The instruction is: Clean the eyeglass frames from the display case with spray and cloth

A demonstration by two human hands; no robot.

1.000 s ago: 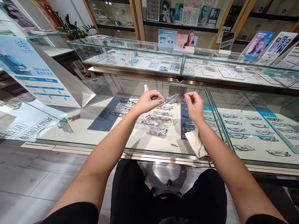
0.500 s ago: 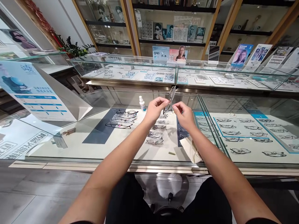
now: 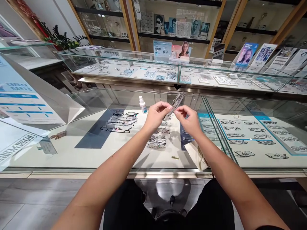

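Note:
My left hand [image 3: 155, 117] pinches a pair of eyeglasses [image 3: 177, 103] above the glass counter, with the frame tilted up and to the right. My right hand [image 3: 189, 120] is closed, thumb and forefinger together at the lower right edge of the same eyeglasses. Exactly which part those fingertips grip is too small to tell. Below the hands, a column of eyeglasses [image 3: 156, 145] lies in the counter. A white spray bottle [image 3: 143, 105] stands left of my left hand. Under my right forearm lies a cream cloth [image 3: 194, 156].
A glass display counter [image 3: 79, 171] spans the front, holding several eyeglasses on a dark strip [image 3: 89, 135] and more on the right. A small gold-coloured piece [image 3: 175, 157] lies near its front edge. A large sign [image 3: 26, 95] stands left; another showcase [image 3: 115, 81] runs behind.
The eyeglasses have turned from nearly upright to a rightward slant. My right fingertips have come closer to them and now meet their edge. The whole view has shifted slightly.

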